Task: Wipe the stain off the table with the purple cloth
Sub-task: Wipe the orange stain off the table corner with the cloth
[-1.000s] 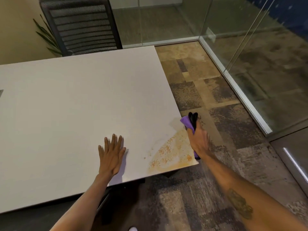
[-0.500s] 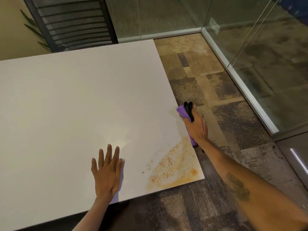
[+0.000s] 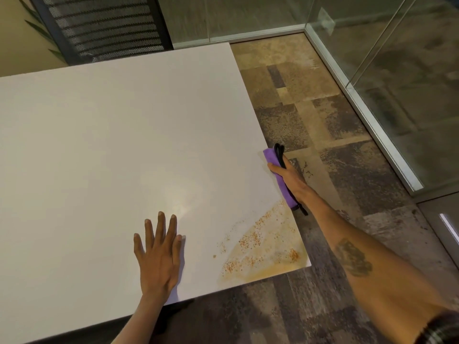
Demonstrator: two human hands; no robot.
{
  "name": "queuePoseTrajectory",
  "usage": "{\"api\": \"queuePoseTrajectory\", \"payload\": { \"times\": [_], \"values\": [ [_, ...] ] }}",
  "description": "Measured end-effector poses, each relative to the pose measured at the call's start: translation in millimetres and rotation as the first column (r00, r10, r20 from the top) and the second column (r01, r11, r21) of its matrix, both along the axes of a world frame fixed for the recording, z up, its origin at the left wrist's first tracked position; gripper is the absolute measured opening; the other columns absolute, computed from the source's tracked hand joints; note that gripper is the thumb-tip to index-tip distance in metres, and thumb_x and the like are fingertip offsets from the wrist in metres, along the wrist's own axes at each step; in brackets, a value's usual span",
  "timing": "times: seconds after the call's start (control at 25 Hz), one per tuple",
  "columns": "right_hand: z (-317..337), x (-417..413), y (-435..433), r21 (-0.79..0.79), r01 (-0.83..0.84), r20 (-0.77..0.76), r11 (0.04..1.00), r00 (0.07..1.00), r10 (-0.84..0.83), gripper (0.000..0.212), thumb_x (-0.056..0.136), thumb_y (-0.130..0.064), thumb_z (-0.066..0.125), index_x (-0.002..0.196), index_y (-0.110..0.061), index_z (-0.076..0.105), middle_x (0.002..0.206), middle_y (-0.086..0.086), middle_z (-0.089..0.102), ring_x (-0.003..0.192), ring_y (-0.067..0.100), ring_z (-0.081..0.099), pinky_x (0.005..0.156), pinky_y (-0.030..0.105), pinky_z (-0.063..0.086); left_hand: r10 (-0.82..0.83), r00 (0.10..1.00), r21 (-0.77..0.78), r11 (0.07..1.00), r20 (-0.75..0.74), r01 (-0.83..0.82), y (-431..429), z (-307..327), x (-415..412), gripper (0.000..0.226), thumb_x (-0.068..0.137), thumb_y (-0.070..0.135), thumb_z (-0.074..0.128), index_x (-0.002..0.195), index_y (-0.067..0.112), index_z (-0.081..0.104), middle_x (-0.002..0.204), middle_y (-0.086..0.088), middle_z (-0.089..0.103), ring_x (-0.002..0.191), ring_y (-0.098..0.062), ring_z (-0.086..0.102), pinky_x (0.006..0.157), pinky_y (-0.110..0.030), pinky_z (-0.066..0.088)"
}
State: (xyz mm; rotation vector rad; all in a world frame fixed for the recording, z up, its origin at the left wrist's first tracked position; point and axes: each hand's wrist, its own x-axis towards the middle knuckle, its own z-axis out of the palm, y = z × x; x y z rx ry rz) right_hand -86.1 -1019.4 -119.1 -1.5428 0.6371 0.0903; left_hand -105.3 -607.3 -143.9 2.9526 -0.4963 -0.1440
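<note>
Right hand (image 3: 291, 181) at the right edge of the bench (image 3: 111, 132), fingers (image 3: 275, 168) pinching the folded purple cloth (image 3: 273, 158), stain (image 3: 263, 249) lying toward the near right corner, closer than to the left hand (image 3: 159, 254), spread flat.

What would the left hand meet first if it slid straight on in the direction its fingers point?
Nothing, as far as the picture shows. The left hand lies flat on the white table, fingers pointing toward the far edge. Only bare tabletop lies ahead; past that edge stands a black mesh chair, slightly to the left.
</note>
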Motion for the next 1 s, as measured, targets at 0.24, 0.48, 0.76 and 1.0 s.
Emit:
{"api": "queuePoseTrajectory", "payload": {
  "times": [0.24, 0.48, 0.76, 1.0],
  "values": [
    [3, -17, 5, -0.004, 0.031, 0.011, 1.000, 0.999, -0.031, 0.057, 0.100, -0.023, 0.059, 0.153, -0.022, 0.039, 0.147, -0.001, 0.053, 0.128, 0.015, 0.055, 0.109, 0.029, 0.043, -0.007, 0.999, -0.012, 1.000, -0.040, 0.006, -5, 9, -3, 0.067, 0.103, 0.050, 0.009, 0.163, 0.023, 0.019, 0.173, -0.001, 0.006, 0.160, -0.030, -0.003, 0.126, -0.059, 0.002],
    [2, -85, 27, 0.070, 0.093, -0.009, 0.993, 0.996, -0.093, 0.056, 0.100, -0.019, 0.057, 0.153, -0.020, 0.040, 0.147, 0.007, 0.054, 0.129, 0.023, 0.058, 0.113, 0.042, 0.044, -0.041, 0.998, -0.011, 0.999, -0.056, 0.040, -7, 16, -3, 0.069, 0.103, 0.050, 0.005, 0.164, 0.019, 0.012, 0.173, -0.001, 0.000, 0.159, -0.029, -0.008, 0.126, -0.060, -0.001],
    [-4, -99, 27, 0.112, 0.095, -0.030, 0.989, 0.995, -0.092, 0.057, 0.100, -0.023, 0.057, 0.154, -0.024, 0.038, 0.147, 0.008, 0.055, 0.134, 0.030, 0.053, 0.116, 0.054, 0.037, -0.132, 0.991, -0.015, 0.991, -0.033, 0.131, -2, 5, 1, 0.061, 0.107, 0.043, 0.015, 0.164, 0.026, 0.005, 0.173, 0.006, -0.006, 0.160, -0.024, -0.009, 0.127, -0.057, 0.001],
    [-5, -43, 14, 0.064, 0.069, 0.025, 0.996, 0.997, -0.070, 0.057, 0.101, -0.017, 0.056, 0.155, -0.018, 0.037, 0.153, 0.008, 0.048, 0.139, 0.027, 0.047, 0.120, 0.048, 0.033, -0.162, 0.986, -0.050, 0.986, -0.029, 0.160, 1, 0, 3, 0.058, 0.108, 0.041, 0.015, 0.164, 0.029, 0.006, 0.173, 0.009, -0.005, 0.160, -0.021, -0.008, 0.128, -0.054, 0.001]
  ]
}}
